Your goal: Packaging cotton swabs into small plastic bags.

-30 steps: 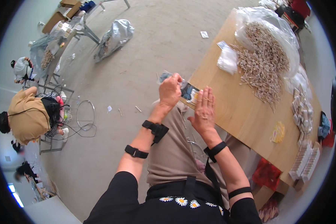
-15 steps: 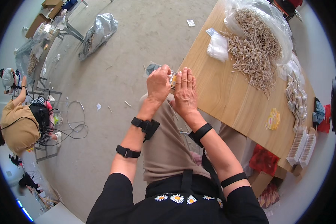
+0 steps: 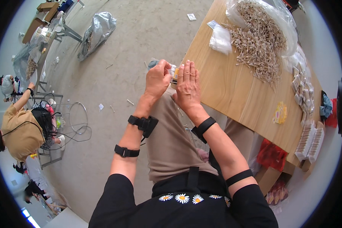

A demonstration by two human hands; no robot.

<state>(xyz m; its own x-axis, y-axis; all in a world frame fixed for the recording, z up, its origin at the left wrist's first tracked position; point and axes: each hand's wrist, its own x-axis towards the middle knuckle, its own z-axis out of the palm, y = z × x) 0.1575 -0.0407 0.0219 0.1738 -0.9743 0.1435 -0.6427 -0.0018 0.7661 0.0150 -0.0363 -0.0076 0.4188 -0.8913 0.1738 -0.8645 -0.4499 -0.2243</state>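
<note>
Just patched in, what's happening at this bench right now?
A seated person holds a small clear packet between both hands at the near corner of a wooden table. The left hand pinches it from the side; the right hand presses flat against it. Farther along the table lie a heap of small wooden sticks, spilling from a clear bag, and rows of filled packets.

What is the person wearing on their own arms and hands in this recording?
Both hands are bare, no gloves. The left hand has a black wrist strap carrying a small black boxy device, plus a second black band further up the forearm. The right hand has a black wristband and another black band near the elbow. Short black sleeves end above both elbows.
</note>
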